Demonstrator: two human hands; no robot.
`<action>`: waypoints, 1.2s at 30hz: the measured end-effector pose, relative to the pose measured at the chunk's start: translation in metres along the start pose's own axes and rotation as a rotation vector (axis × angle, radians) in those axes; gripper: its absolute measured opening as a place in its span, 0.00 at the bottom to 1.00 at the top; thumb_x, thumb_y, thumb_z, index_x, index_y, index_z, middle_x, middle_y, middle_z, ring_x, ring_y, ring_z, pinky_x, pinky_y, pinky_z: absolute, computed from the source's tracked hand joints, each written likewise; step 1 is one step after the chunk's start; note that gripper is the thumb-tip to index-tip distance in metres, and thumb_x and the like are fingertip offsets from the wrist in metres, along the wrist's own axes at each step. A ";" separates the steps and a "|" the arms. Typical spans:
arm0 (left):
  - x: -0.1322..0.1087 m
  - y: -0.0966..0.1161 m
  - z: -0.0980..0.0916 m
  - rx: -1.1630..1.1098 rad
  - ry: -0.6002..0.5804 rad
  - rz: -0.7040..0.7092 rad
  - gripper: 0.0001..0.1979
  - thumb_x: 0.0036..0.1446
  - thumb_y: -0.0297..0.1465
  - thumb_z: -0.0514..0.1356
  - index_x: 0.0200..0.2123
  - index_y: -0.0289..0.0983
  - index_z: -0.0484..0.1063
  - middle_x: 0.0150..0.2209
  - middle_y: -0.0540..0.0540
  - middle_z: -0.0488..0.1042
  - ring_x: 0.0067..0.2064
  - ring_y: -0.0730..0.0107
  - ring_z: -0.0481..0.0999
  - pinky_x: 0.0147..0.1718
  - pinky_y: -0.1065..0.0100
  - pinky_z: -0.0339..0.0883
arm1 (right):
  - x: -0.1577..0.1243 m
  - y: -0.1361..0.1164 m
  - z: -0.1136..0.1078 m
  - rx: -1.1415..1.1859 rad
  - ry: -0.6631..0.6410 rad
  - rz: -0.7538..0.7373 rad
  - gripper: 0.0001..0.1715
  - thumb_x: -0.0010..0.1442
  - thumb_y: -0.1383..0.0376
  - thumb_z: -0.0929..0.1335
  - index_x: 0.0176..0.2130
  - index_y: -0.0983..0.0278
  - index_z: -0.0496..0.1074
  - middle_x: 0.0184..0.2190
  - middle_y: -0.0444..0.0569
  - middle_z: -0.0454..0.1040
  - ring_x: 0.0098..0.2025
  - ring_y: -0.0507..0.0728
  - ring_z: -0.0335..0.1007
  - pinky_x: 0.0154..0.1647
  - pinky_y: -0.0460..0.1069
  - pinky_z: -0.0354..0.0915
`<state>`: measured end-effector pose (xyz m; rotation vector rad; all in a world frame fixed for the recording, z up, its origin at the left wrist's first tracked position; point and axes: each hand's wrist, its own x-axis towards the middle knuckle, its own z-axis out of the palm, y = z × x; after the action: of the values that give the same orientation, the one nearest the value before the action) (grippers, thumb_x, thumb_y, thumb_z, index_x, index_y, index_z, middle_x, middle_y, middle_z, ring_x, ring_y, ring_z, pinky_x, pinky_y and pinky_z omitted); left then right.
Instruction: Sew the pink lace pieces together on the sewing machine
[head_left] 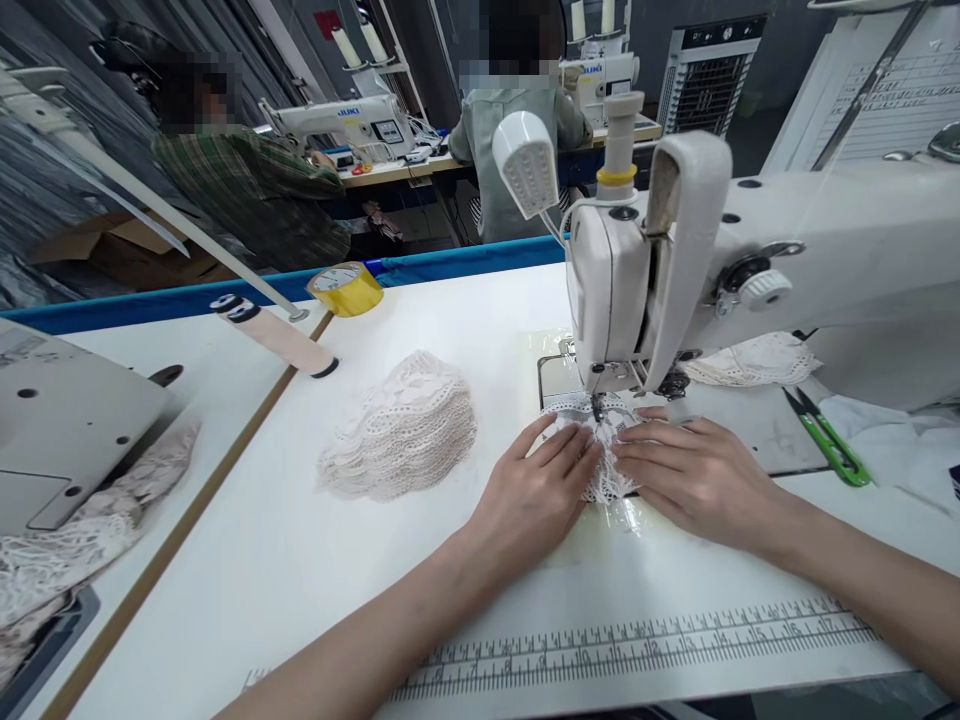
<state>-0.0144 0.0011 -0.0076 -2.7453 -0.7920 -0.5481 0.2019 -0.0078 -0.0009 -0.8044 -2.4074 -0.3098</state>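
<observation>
"What's the biggest thing here?"
"The white sewing table (262,560), carrying a white industrial sewing machine (847,220)."
"Then?"
"A stack of scalloped lace (409,430), left of the machine head."
"And the hands?"
"Left hand (544,485) and right hand (697,478) lie flattened, fingertips just apart, pressing a lace piece (606,485) at the presser foot (598,407)."
"Anything beyond?"
"Green thread snips (855,477), right of the right hand."

A near sewing machine (847,245) and people (251,185) at JUKI machines (352,122) behind show a sewing workshop.
</observation>
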 end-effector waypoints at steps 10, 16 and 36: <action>0.004 -0.006 0.004 0.017 -0.010 -0.041 0.17 0.61 0.25 0.51 0.52 0.33 0.69 0.51 0.40 0.75 0.53 0.63 0.73 0.63 0.47 0.51 | -0.003 0.003 0.006 -0.062 0.017 0.000 0.12 0.62 0.75 0.63 0.37 0.66 0.76 0.37 0.45 0.80 0.43 0.53 0.75 0.40 0.50 0.66; 0.000 -0.006 0.004 -0.036 0.020 -0.026 0.16 0.63 0.25 0.51 0.51 0.32 0.70 0.50 0.41 0.75 0.54 0.63 0.73 0.63 0.47 0.52 | -0.004 0.003 0.008 -0.090 0.006 -0.003 0.13 0.62 0.75 0.63 0.40 0.66 0.76 0.39 0.46 0.80 0.44 0.54 0.75 0.39 0.50 0.66; 0.000 0.002 0.003 -0.054 0.072 -0.082 0.14 0.64 0.29 0.52 0.49 0.34 0.72 0.48 0.43 0.77 0.51 0.64 0.75 0.64 0.48 0.50 | -0.005 0.003 0.013 -0.159 -0.025 -0.007 0.13 0.60 0.76 0.64 0.40 0.67 0.77 0.41 0.49 0.79 0.44 0.55 0.74 0.45 0.52 0.67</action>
<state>-0.0124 0.0003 -0.0101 -2.7343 -0.8880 -0.6899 0.2016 -0.0026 -0.0137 -0.8750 -2.4322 -0.5023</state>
